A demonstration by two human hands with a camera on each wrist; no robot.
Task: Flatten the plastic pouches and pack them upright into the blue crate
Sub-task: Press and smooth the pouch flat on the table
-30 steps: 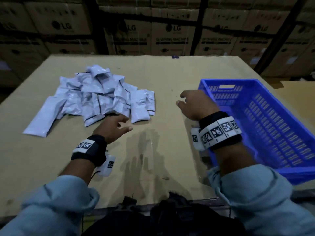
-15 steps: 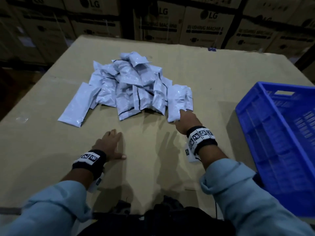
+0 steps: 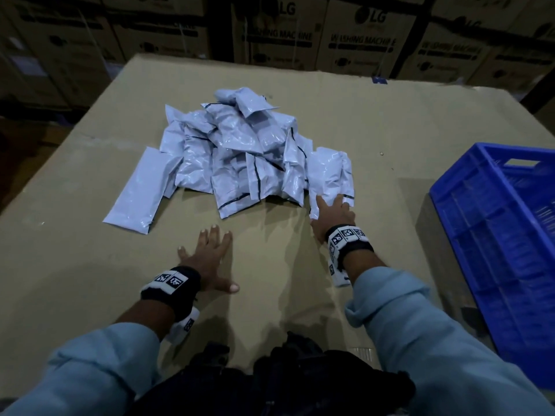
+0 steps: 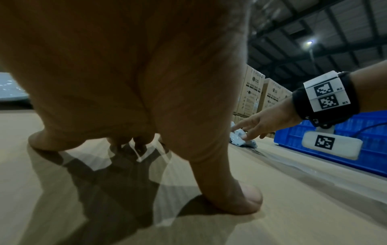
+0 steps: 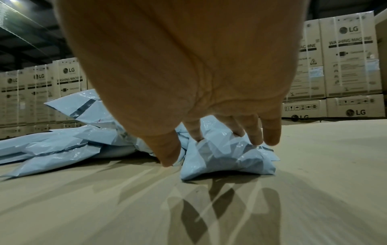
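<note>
On the left, the cardboard-covered counter (image 3: 75, 265) runs bare to its near left edge. My left hand (image 3: 210, 259) lies flat on it, fingers straight and spread, holding nothing, just short of the pouch pile (image 3: 234, 151). Open counter separates my two hands. My right hand (image 3: 333, 217) is spread wide, its fingertips (image 5: 256, 139) pressing on the nearest pouch (image 3: 327, 178) at the pile's right edge; the thumb sits beside the pouch, not curled round it. Further right, a bare strip of counter leads to the blue crate (image 3: 468, 223) at the right edge.
</note>
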